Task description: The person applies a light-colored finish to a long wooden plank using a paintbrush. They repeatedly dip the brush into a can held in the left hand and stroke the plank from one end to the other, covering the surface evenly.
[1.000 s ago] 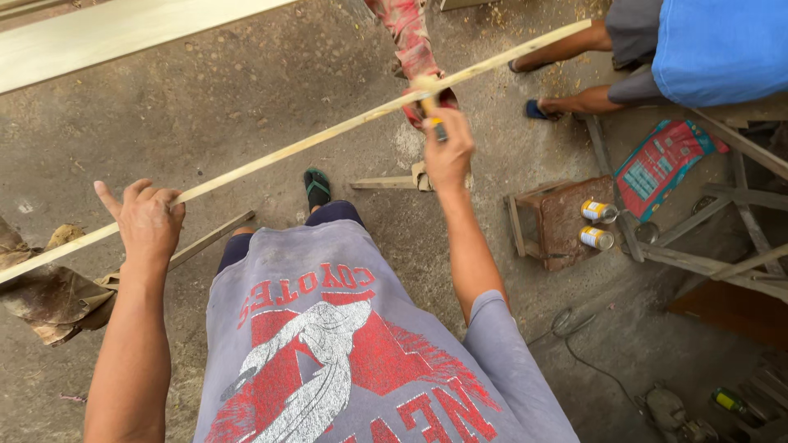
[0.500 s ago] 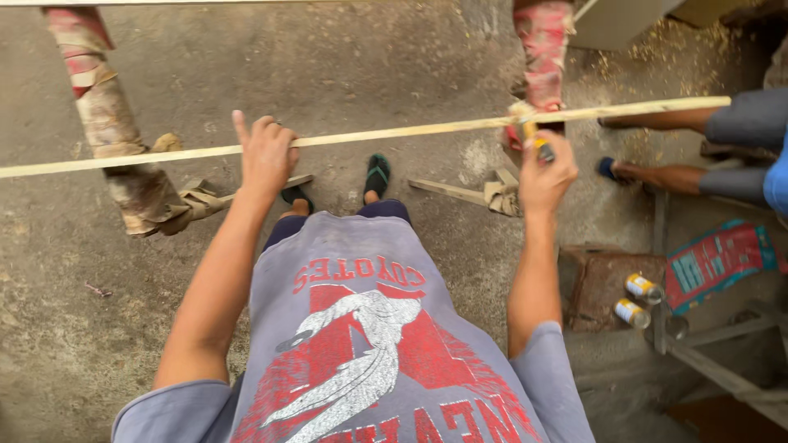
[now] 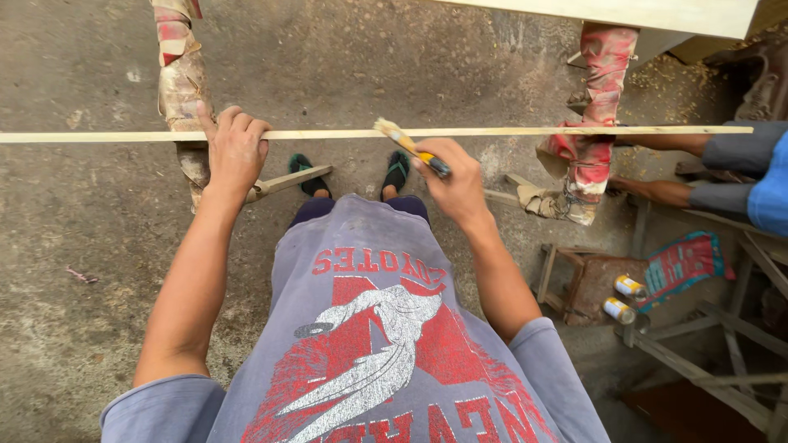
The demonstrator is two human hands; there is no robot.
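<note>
While a long thin strip (image 3: 525, 131) of pale wood runs level across the view, the right hand (image 3: 455, 176) has its grip closed on a brush (image 3: 410, 146) with a yellow and dark handle, whose bristles touch the strip near its middle. The left hand (image 3: 234, 152) rests on the strip to the left of the brush, fingers curled loosely over it, grip only part closed. The strip lies across two paint-stained trestle legs (image 3: 182, 82), one just behind the left hand, the other (image 3: 595, 123) to the right of the brush. Below the strip, two sandalled feet (image 3: 398, 172) stand on the concrete floor (image 3: 74, 246). Beyond the strip's right end, another person's legs (image 3: 665, 190) show. Well below that end, two small cans (image 3: 624, 297) lie on a low stool (image 3: 587, 283).
</note>
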